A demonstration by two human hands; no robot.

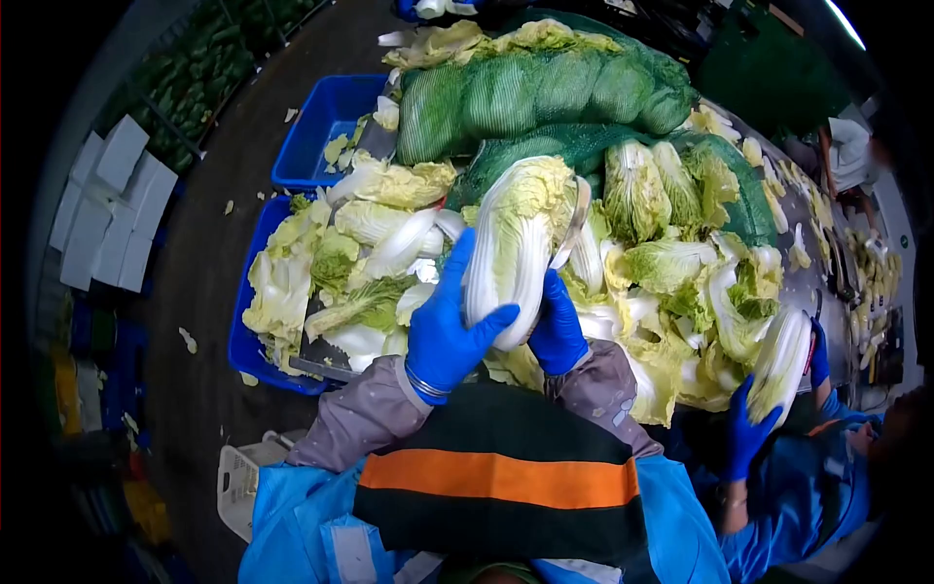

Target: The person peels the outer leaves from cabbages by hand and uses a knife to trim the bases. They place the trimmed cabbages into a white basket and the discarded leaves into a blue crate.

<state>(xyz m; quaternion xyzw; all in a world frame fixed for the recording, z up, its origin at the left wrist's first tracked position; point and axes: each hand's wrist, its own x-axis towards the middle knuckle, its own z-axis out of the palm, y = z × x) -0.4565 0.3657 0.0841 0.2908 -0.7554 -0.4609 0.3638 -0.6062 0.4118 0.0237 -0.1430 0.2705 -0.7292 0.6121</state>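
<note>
A napa cabbage [513,243] with a white base and pale yellow-green leaves is held above the leaf-covered table. My left hand [448,326], in a blue glove, is wrapped round its lower left side, thumb across the base. At its lower right side is my right hand [557,326], also gloved in blue, with its fingers mostly hidden behind the cabbage. A leaf with a brownish edge [574,222] sticks out on the cabbage's right. Loose leaves [375,243] lie to the left, and more cabbages and leaves [671,268] to the right.
Green net sacks of cabbages [535,92] lie at the table's back. Two blue crates, one with few leaves [321,122] and one full [255,341], stand left. A co-worker's gloved hands [749,428] hold another cabbage [781,365] at right. A white basket [236,487] is lower left.
</note>
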